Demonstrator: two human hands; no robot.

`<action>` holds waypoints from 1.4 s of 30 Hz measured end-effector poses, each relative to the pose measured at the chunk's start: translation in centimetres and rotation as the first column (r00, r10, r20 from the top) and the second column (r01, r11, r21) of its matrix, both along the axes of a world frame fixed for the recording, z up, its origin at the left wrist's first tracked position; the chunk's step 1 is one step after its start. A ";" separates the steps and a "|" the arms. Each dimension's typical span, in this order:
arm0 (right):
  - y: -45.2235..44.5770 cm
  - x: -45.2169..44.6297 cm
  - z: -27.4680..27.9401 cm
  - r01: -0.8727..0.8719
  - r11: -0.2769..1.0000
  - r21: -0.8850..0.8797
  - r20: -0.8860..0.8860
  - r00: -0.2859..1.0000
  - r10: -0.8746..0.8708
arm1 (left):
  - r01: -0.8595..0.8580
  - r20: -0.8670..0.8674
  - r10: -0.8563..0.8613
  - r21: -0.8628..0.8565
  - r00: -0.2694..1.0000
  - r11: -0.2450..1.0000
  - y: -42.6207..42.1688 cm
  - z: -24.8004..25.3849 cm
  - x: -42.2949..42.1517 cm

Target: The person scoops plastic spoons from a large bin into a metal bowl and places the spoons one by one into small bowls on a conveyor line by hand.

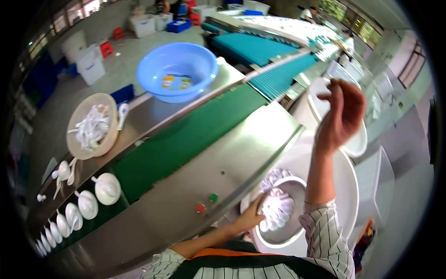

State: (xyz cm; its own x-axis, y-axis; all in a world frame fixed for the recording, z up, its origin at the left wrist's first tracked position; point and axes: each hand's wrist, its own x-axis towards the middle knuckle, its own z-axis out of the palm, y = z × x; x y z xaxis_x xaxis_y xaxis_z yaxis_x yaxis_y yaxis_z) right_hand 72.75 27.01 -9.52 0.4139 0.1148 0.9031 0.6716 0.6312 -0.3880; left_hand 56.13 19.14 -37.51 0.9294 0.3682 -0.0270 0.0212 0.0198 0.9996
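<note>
My left hand [251,215] is at the left rim of a white-rimmed basin [290,239], its fingers curled over the edge beside a pile of white spoons [277,210]. Part of those fingers is hidden. Raised high at the right, my right hand [343,114] has its palm cupped and fingers bent, with nothing visible in it. The basin sits inside a large white tub [346,186], where more white spoons [277,178] show behind it.
A green conveyor belt [186,139] runs diagonally past me, carrying a row of white bowls [108,189]. On its far ledge stand a blue basin [153,69] and a cream basin [111,135] of white pieces. Green and red buttons [200,208] are on the metal panel.
</note>
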 end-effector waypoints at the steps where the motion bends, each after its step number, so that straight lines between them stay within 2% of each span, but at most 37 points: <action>1: 3.6 -0.6 0.0 -0.011 0.999 0.032 0.006 1.000 0.011 | 0.058 -0.003 -0.058 -0.070 0.998 0.996 0.3 0.9 -0.3; 3: 11.7 -1.8 -1.5 -0.003 0.984 -0.178 0.075 0.997 0.017 | 0.164 -0.009 -0.170 -0.209 0.985 0.964 1.1 2.7 -0.9; 4: 15.8 -2.3 -3.0 -0.034 0.941 -0.337 0.070 0.996 0.061 | 0.185 0.018 -0.185 -0.199 0.983 0.962 0.6 0.7 -0.7; 5: 20.2 -1.5 -5.7 0.013 0.891 -0.455 0.236 0.966 0.107 | 0.207 0.045 -0.202 -0.191 0.978 0.960 0.3 -1.3 -0.4; 7: 24.1 -1.3 -10.3 0.129 0.760 -0.638 0.334 0.934 0.122 | 0.245 -0.003 -0.252 -0.224 0.968 0.943 0.7 0.1 -1.0; 8: 24.0 -1.5 -10.4 0.103 0.747 -0.656 0.285 0.951 0.119 | 0.262 -0.026 -0.277 -0.240 0.961 0.935 0.9 0.8 -1.3; 9: 23.4 -1.4 -10.6 0.081 0.730 -0.679 0.240 0.964 0.117 | 0.242 -0.006 -0.244 -0.120 0.970 0.963 -0.2 -1.7 -0.6; 10: 22.4 -1.2 -10.6 0.004 0.731 -0.682 0.143 0.981 0.128 | 0.272 -0.004 -0.274 -0.120 0.962 0.955 -0.1 -1.2 -0.7; 11: 20.8 -0.6 -10.5 -0.142 0.669 -0.730 -0.035 0.985 0.170 | 0.256 0.006 -0.258 -0.138 0.966 0.957 -0.8 -2.6 -0.4; 13: 17.1 1.7 -10.3 -0.200 0.594 -0.779 -0.101 0.975 0.197 | 0.301 0.048 -0.297 -0.196 0.954 0.933 -0.9 -2.1 -0.2; 14: 14.4 3.0 -9.9 -0.232 0.571 -0.788 -0.116 0.965 0.233 | 0.336 0.118 -0.315 -0.384 0.942 0.860 -0.6 -0.8 -0.8; 15: 11.4 4.4 -9.7 -0.268 0.543 -0.796 -0.174 0.960 0.220 | 0.298 0.119 -0.273 -0.389 0.955 0.872 -1.3 -2.1 -0.6; 16: 7.8 5.8 -9.5 -0.264 0.546 -0.795 -0.178 0.962 0.205 | 0.274 0.099 -0.257 -0.427 0.961 0.862 -1.5 -2.6 -0.7; 17: 3.6 7.3 -9.2 -0.251 0.549 -0.797 -0.185 0.967 0.174 | 0.273 -0.023 -0.307 -0.394 0.951 0.877 -1.0 -2.7 -0.6; 18: -1.1 8.8 -9.2 -0.240 0.526 -0.816 -0.205 0.971 0.124 | 0.241 -0.162 -0.308 -0.339 0.937 0.910 -0.5 -1.4 -0.7; 19: -6.0 10.3 -9.7 -0.235 0.534 -0.812 -0.243 0.968 0.055 | 0.278 -0.060 -0.322 -0.372 0.945 0.886 -0.2 -2.0 0.0; 21: -17.1 13.6 -11.7 -0.167 0.561 -0.811 -0.317 0.931 -0.182 | 0.134 -0.171 -0.228 -0.436 0.959 0.890 -1.0 -1.8 1.3; 22: -23.0 15.0 -13.4 -0.130 0.594 -0.794 -0.383 0.866 -0.321 | 0.095 -0.210 -0.202 -0.428 0.957 0.899 -1.5 -1.1 2.6; 23: -29.4 16.0 -16.0 -0.058 0.612 -0.789 -0.421 0.776 -0.470 | 0.020 -0.275 -0.156 -0.440 0.949 0.898 -2.7 -0.7 4.0; 24: -34.6 16.8 -20.3 -0.006 0.589 -0.808 -0.448 0.656 -0.607 | 0.029 -0.316 -0.167 -0.398 0.934 0.917 -2.4 -3.1 4.9; 25: -40.3 17.3 -24.3 0.053 0.561 -0.826 -0.453 0.529 -0.717 | -0.005 -0.299 -0.134 -0.422 0.945 0.906 -3.4 -3.3 6.5; 27: -49.7 17.1 -34.0 -0.009 0.438 -0.899 -0.411 0.362 -0.837 | -0.088 -0.418 -0.107 -0.422 0.902 0.902 -3.3 -9.5 8.6; 29: -55.9 15.2 -42.9 -0.195 0.372 -0.908 -0.406 0.176 -0.897 | -0.088 -0.469 -0.075 -0.316 0.880 0.945 -5.1 -13.8 12.4; 31: -59.5 13.1 -51.6 -0.397 0.169 -0.902 -0.285 0.256 -0.924 | -0.013 -0.552 -0.119 -0.229 0.825 0.973 -5.8 -18.3 15.6; 33: -60.0 8.4 -58.8 -0.534 0.151 -0.832 -0.305 0.214 -0.928 | 0.095 -0.647 -0.189 -0.178 0.739 0.979 -6.1 -22.7 17.7; 35: -60.7 4.4 -65.8 -0.634 0.018 -0.773 -0.258 0.288 -0.922 | 0.186 -0.721 -0.181 -0.073 0.669 0.980 -7.8 -27.6 19.1; 37: -60.1 1.4 -68.6 -0.682 -0.062 -0.729 -0.216 0.315 -0.924 | 0.298 -0.750 -0.247 -0.070 0.613 0.952 -8.6 -31.8 19.7; 40: -59.6 0.0 -72.2 -0.693 0.011 -0.721 -0.264 0.260 -0.929 | 0.431 -0.830 -0.258 -0.024 0.494 0.902 -9.4 -37.4 20.8; 42: -60.1 0.2 -74.4 -0.715 0.059 -0.697 -0.282 0.197 -0.939 | 0.520 -0.794 -0.298 0.027 0.530 0.854 -9.0 -41.9 21.4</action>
State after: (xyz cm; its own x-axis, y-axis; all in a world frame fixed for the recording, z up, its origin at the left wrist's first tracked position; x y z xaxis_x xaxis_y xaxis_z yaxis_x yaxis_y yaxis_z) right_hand 72.97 -33.07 -83.97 0.6055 -0.0761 -0.7922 -0.5792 -0.7248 -0.3731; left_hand 77.51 10.12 -79.38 0.6656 0.0493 -0.7447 0.6912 -0.4170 0.5902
